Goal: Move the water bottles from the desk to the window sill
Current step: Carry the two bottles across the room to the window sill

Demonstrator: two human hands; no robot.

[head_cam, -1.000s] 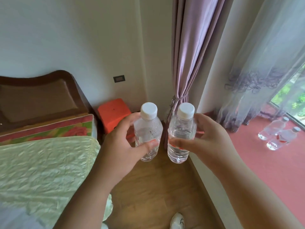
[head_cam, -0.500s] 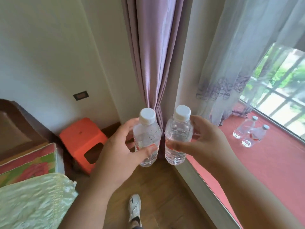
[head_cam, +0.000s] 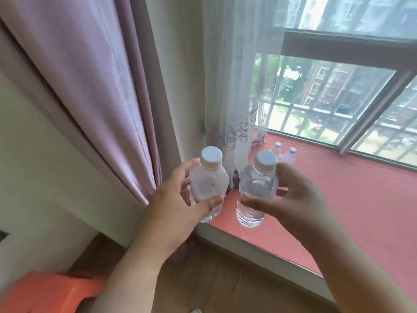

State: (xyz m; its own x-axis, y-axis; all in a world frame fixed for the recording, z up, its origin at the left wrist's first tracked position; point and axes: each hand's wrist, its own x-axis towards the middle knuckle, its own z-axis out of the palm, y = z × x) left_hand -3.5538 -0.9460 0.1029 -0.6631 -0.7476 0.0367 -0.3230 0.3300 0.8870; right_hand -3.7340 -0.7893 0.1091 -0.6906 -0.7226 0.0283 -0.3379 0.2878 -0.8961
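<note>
Orange stool (head_cam: pixel 52 292), near left. My left hand (head_cam: pixel 178 206) grasps left bottle (head_cam: pixel 208 184); my right hand (head_cam: pixel 291 199) grasps right bottle (head_cam: pixel 257 188), both upright over window sill (head_cam: pixel 349 199) edge. Two more bottles (head_cam: pixel 284 153) stand farther back on sill.

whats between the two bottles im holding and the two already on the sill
In the head view, only bare red sill separates the held bottles from the standing pair; the sheer curtain hangs just left.
</note>
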